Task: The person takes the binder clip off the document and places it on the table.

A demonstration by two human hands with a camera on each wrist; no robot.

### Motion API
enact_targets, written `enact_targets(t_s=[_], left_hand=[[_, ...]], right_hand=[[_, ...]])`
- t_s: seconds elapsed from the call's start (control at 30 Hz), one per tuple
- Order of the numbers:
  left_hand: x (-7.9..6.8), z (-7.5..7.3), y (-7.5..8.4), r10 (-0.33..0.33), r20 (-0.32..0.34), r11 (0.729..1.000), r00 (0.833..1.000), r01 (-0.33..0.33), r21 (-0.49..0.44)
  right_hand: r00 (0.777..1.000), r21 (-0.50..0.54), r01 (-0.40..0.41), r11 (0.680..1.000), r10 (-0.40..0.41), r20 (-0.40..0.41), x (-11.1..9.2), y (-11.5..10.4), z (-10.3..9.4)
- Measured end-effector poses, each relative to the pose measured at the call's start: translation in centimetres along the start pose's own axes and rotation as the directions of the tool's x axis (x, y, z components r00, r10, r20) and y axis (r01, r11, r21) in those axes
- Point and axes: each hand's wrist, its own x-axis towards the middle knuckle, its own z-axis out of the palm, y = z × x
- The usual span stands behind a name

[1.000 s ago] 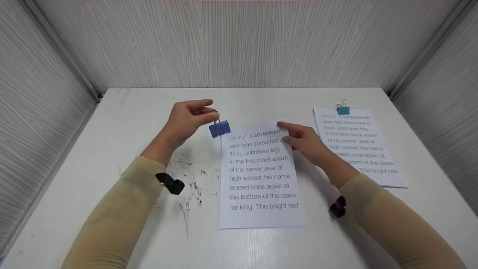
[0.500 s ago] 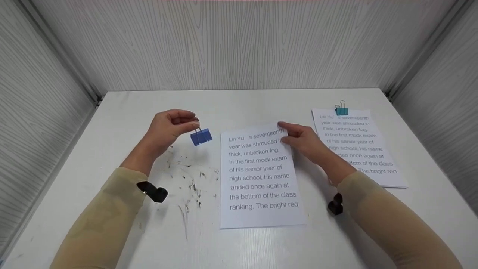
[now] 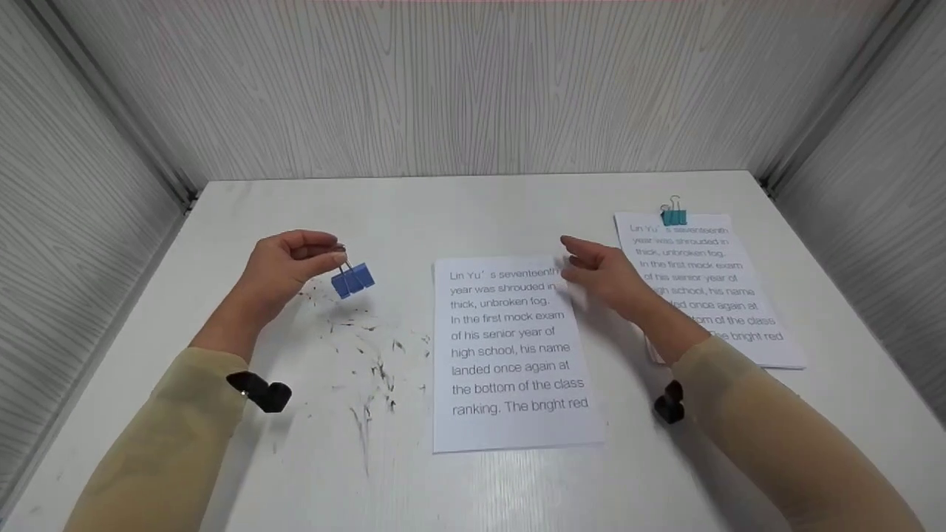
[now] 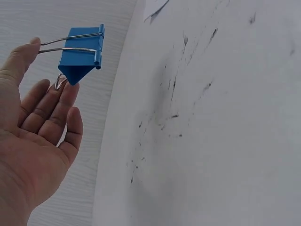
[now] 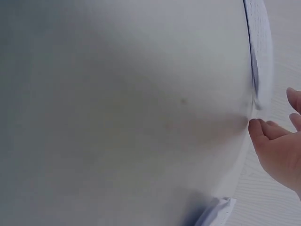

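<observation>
A blue binder clip (image 3: 353, 281) hangs from my left hand (image 3: 284, 270), which pinches its wire handles between thumb and fingers above the left part of the table. In the left wrist view the binder clip (image 4: 81, 52) shows its triangular end, with the thumb on one handle. A stack of printed paper (image 3: 514, 355) lies flat on the table in the middle, with no clip on its top edge. My right hand (image 3: 610, 277) is just off the stack's upper right corner, fingers loosely extended and holding nothing. In the right wrist view this hand (image 5: 280, 146) sits at the right edge.
To the right lies a second paper stack (image 3: 687, 255), with a teal binder clip (image 3: 674, 217) on its top edge; my right forearm covers part of it. Dark scuff marks (image 3: 380, 373) streak the white table (image 3: 473, 214). Grey wood-grain panels (image 3: 473, 89) enclose the back and sides.
My left hand has moved left and toward me with the blue binder clip, away from the middle stack. The right hand has let go of that stack's corner, and the top edge now lies flat.
</observation>
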Motion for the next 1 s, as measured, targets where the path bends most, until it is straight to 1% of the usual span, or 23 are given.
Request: enact_targets(t_s=[0.23,0.47,0.67,0.83,1.0], left_hand=[[-0.9,-2.1,-1.3,-0.052,-0.003,0.996,0.999,0.053,0.069],[-1.6,-4.7,-3.2,-0.091,-0.018,0.987,0.996,0.093,0.13],[-2.0,-6.7,-4.9,-0.142,-0.017,0.981,0.99,0.143,0.132],[-2.3,-7.9,-5.6,-0.146,0.019,0.983,0.989,0.143,0.118],[-2.6,-8.5,-6.1,-0.155,0.047,0.983,0.987,0.149,0.111]], right_hand=[[0.999,-0.017,0.045,0.999,-0.045,-0.014,-0.9,-0.3,-0.5],[0.998,-0.022,0.054,0.998,-0.054,0.01,-2.1,-0.4,-0.8],[0.998,-0.047,0.057,0.997,-0.056,0.03,-3.2,-0.9,-0.7],[0.997,-0.044,0.07,0.997,-0.068,0.04,-4.2,-1.1,-0.7],[0.997,-0.041,0.067,0.997,-0.064,0.051,-4.7,-0.9,-0.6]])
